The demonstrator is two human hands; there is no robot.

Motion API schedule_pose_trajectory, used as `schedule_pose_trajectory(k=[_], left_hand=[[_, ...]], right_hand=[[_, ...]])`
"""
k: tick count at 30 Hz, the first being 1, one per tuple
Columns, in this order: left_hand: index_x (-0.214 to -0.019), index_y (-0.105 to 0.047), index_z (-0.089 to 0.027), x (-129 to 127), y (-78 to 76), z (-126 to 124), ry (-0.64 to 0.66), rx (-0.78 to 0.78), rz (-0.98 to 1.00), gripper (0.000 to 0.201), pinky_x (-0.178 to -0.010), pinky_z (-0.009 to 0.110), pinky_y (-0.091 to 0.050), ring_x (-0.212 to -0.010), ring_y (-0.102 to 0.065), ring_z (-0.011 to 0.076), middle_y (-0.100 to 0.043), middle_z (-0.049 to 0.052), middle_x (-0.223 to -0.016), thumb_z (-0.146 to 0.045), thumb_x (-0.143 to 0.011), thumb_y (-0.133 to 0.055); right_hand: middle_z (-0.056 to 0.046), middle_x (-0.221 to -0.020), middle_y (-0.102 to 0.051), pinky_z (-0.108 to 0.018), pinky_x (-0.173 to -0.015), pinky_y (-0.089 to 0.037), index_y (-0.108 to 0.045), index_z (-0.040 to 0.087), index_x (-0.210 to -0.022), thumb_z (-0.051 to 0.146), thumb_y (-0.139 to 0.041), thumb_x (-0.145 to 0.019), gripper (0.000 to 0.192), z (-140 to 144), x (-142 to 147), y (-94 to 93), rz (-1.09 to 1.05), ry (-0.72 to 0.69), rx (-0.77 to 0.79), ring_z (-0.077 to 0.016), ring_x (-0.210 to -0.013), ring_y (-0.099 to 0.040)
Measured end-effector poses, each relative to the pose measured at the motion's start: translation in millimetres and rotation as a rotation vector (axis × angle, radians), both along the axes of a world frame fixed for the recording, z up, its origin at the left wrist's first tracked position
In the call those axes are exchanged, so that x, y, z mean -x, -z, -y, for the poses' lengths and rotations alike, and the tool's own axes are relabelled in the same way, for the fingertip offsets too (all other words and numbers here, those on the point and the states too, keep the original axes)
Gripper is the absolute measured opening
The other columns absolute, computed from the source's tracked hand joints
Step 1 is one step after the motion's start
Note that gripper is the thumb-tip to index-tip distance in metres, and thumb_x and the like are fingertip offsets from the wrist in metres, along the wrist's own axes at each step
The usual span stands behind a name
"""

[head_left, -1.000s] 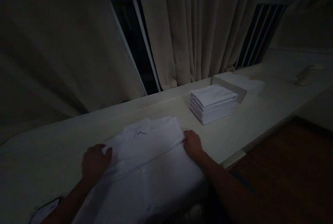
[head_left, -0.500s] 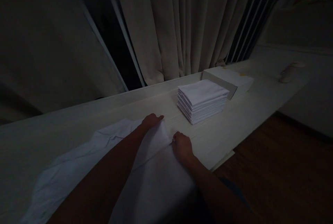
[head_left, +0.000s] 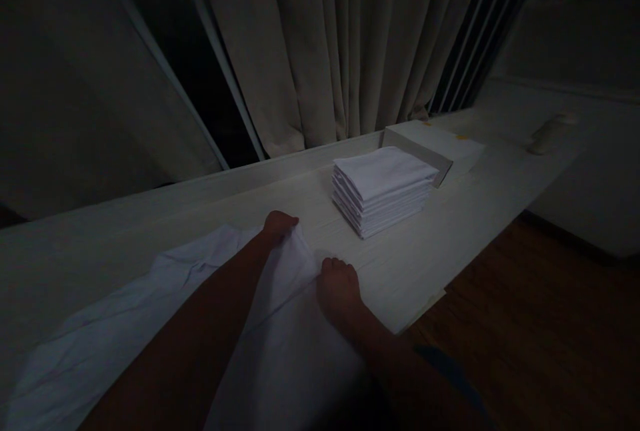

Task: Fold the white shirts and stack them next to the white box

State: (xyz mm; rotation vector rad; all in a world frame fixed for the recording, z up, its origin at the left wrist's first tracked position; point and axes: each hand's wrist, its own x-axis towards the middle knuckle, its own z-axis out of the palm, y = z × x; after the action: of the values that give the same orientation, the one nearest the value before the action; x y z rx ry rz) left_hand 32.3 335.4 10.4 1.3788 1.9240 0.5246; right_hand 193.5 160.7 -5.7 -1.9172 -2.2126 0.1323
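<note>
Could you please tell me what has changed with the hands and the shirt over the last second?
The left hand left the shirt's near left side and reached across to its far right corner, which it now pinches. The collar, showing a second ago, is no longer visible. The right hand stayed at the right edge. The folded stack and box have not moved on the table.

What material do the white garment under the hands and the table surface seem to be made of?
White garment: most likely thin woven fabric, matte; it creases and drapes softly where the left hand and right hand pinch its edge.
Table: apparently pale wood or wood-look laminate, matte; faint lengthwise grain lines show. The dim light leaves it open.
</note>
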Motion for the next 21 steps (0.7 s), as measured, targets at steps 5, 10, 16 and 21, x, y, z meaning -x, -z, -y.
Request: schedule_pose_trajectory(k=[5, 10, 16, 21], left_hand=[[-0.093, -0.068, -0.015, 2.5, -1.9, 1.1, 0.13, -0.085, -0.022, 0.037, -0.076, 0.031, -0.05, -0.093, -0.063, 0.0222, -0.068, 0.007, -0.095, -0.05, -0.08, -0.063], [-0.089, -0.071, -0.016, 17.0, -8.9, 5.4, 0.223, -0.175, -0.029, 0.043, -0.066, 0.027, -0.046, -0.077, -0.066, 0.0194, -0.071, 0.005, -0.081, -0.05, -0.063, -0.074], [-0.092, -0.069, -0.014, 20.3, -12.1, 7.4, 0.19, -0.29, -0.102, 0.035, -0.068, 0.029, -0.048, -0.073, -0.066, 0.0194, -0.071, 0.007, -0.078, -0.03, -0.061, -0.074], [-0.109, -0.063, -0.016, 12.0, -26.8, 36.4, 0.158, -0.444, -0.171, 0.043, -0.089, 0.034, -0.047, -0.1, -0.064, 0.0222, -0.068, 0.011, -0.112, -0.043, -0.075, -0.064]], right_hand=[[-0.011, -0.09, -0.064, -0.033, -0.073, -0.045, -0.055, 0.014, -0.1, 0.013, -0.045, -0.087, 0.016, -0.1, -6.1, -5.7, -0.025, 0.046, 0.043, -0.023, -0.082, -0.063], [-0.01, -0.096, -0.063, -0.032, -0.073, -0.046, -0.057, 0.016, -0.099, 0.027, -0.054, -0.085, 0.018, 1.4, -13.0, -13.4, -0.102, 0.043, 0.004, -0.0233, -0.087, -0.062], [-0.012, -0.092, -0.065, -0.033, -0.071, -0.045, -0.063, 0.013, -0.092, 0.017, -0.042, -0.091, 0.021, 0.1, -7.8, -9.8, -0.003, 0.04, 0.059, -0.0231, -0.083, -0.064], [-0.01, -0.089, -0.065, -0.032, -0.068, -0.047, -0.062, 0.015, -0.093, 0.025, -0.044, -0.091, 0.021, -1.1, -19.3, -19.9, -0.124, 0.089, -0.029, -0.0218, -0.076, -0.063]])
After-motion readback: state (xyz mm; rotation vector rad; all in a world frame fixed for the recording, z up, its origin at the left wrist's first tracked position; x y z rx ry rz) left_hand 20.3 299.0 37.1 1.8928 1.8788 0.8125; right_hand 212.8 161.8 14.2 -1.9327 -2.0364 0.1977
